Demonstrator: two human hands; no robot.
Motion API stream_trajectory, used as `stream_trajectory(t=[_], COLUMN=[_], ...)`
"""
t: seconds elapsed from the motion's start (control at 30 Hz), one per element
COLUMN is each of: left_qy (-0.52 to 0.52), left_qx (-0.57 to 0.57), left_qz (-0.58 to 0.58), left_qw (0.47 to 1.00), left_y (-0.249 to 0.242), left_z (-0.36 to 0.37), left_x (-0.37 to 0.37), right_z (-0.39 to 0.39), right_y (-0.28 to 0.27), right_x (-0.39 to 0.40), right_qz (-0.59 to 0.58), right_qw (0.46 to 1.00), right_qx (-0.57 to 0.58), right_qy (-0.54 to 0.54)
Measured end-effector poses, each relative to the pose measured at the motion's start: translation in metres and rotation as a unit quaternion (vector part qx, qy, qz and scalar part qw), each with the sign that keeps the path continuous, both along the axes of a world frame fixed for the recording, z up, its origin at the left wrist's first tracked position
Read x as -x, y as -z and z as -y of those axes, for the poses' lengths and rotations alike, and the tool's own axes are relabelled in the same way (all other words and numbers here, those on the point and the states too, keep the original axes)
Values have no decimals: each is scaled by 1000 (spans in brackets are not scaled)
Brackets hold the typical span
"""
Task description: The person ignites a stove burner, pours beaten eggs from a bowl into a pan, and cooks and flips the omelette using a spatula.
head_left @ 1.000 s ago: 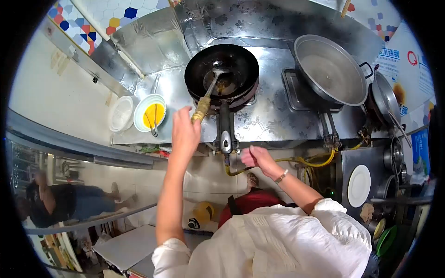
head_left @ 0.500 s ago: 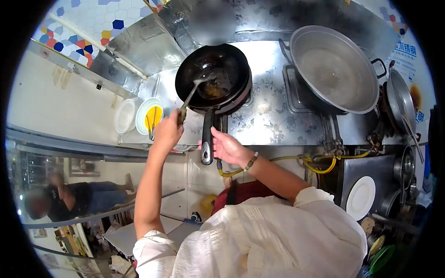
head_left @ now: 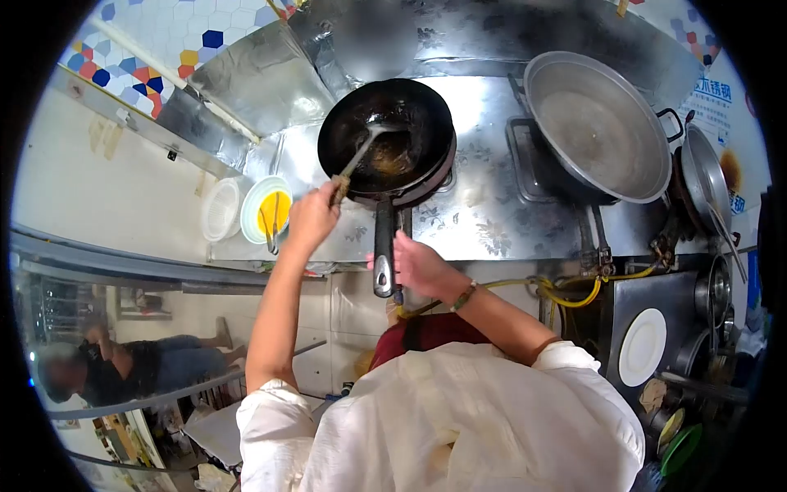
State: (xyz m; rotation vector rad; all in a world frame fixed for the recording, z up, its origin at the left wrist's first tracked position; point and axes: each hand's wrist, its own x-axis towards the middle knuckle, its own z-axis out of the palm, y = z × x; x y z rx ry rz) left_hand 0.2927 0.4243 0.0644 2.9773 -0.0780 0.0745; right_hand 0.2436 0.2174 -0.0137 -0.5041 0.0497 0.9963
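Left hand [head_left: 316, 217] clenches the spatula [head_left: 359, 157]; the loosely open right hand [head_left: 420, 266] could tip the wok [head_left: 432, 123], bumping its handle [head_left: 384, 246] past the counter's [head_left: 484, 234] front edge.

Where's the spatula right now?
In the head view, just left of centre: the spatula is held in the left hand, its far end inside the black wok, right of the bowl of yellow liquid.

A loose off-white top [head_left: 492, 410], softly creased across the cloth, is worn with sleeves [head_left: 275, 414] ended near the elbows. The right wrist [head_left: 451, 286] is circled by a bracelet [head_left: 465, 295] of green and brownish beads. Dark red cloth [head_left: 451, 328] is crossed by a black strap [head_left: 413, 332].
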Motion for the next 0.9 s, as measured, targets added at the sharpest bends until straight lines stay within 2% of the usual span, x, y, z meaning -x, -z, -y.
stream_trajectory(t=[0.1,0.13,0.2,0.27,0.4,0.47,0.57,0.63,0.67,0.73,0.77,0.83,0.9], left_qy=[-5,21,-18,4,56,66,119,167,161,42,-16,-116,-154], left_qx=[28,42,38,32,16,16,26,186,184,431,455,356,299], left_qz=[3,15,-30,-25,-32,-61,-45,65,60,132,148,130,84], left_qw=[1000,999,999,999,998,996,992,966,968,892,878,918,938], left_y=[3,7,4,10,9,3,5,1,-1,-5,2,26,62], left_z=[-54,-76,-102,-128,-146,-147,-161,-181,-197,-233,-258,-303,-314], left_x=[-15,-22,-41,-60,-83,-87,-97,-94,-90,-84,-79,-59,-30], right_z=[0,-2,-5,-14,-25,-35,-58,-81,-94,-122,-140,-177,-219], right_y=[4,6,10,12,22,35,47,45,42,37,37,37,64], right_x=[8,10,16,29,54,66,82,82,81,65,53,26,-5], right_qz=[15,17,17,-14,-78,-76,-105,-113,-118,-98,-74,-54,-35], right_qw=[1000,999,999,995,985,981,972,971,968,970,972,978,980], right_qx=[21,29,42,48,80,110,131,147,162,179,190,179,172], right_qy=[11,17,21,82,130,143,163,154,149,130,114,92,94])
